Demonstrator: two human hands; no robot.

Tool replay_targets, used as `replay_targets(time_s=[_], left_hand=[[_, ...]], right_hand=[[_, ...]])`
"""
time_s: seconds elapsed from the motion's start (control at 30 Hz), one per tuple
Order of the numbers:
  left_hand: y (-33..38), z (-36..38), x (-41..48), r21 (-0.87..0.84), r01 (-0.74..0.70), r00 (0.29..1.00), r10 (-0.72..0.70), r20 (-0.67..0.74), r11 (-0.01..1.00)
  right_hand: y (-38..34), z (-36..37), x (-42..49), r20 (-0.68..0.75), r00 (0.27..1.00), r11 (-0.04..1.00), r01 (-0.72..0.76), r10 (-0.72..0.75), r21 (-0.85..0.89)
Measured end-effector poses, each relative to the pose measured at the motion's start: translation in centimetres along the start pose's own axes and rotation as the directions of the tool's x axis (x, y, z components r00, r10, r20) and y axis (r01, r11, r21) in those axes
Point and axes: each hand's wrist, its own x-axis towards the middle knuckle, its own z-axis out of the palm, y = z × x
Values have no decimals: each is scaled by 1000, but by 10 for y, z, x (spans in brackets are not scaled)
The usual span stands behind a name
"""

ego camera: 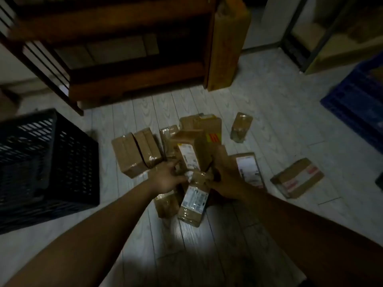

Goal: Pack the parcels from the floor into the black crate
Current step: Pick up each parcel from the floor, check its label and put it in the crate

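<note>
Left hand [167, 180] and right hand [224, 179] both curl round the top end of a labelled parcel [193, 201] at mid-frame. The grip looks high and cramped, so the glossy tape could let it slip, or a swing could topple the pile [145, 150] just behind. The crate [62, 162] sits at the left edge, well apart, and the light is poor.

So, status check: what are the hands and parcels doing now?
Left hand and right hand both grip a labelled parcel among the other parcels. Black crate to the left, apart. Floor between looks open.
</note>
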Motion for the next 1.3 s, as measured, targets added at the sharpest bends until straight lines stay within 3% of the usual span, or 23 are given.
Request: replay_targets(time_s=[0.07, 0.17, 0.37, 0.47, 0.57, 0.83, 1.07, 1.2, 1.3], left_hand=[[-31, 16, 19, 26, 0, 1000, 0, -2, 1000], [-72, 40, 49, -38, 121, 991, -118, 54, 992], [-120, 76, 77, -50, 227, 970, -221, 97, 973], [-121, 79, 70, -89, 188, 982, -186, 23, 978], [-110, 62, 56, -257, 152, 986, -163, -24, 954], [-78, -1, 25, -467, -169, 977, 84, -198, 868], [-52, -28, 18, -417, -353, 902, 186, -389, 838], [-44, -41, 16, -315, -387, 863, 220, -454, 867], [-28, -56, 8, -287, -379, 891, 263, -371, 880]], right_hand=[[14, 23, 16, 52, 999, 1000, -4, 5, -17], [39, 57, 43, 54, 998, 998, 6, -9, 69], [56, 89, 75, 180, 969, 888, -232, 172, 398], [44, 86, 73, 60, 987, 916, -159, 147, 368], [28, 71, 66, -59, 993, 927, -75, 104, 368], [-43, 47, 56, -301, 949, 771, 258, -90, 582], [-80, 28, 46, -327, 891, 699, 451, -315, 555], [-94, 15, 48, -378, 871, 658, 486, -313, 576], [-111, 1, 42, -422, 865, 572, 498, -271, 652]])
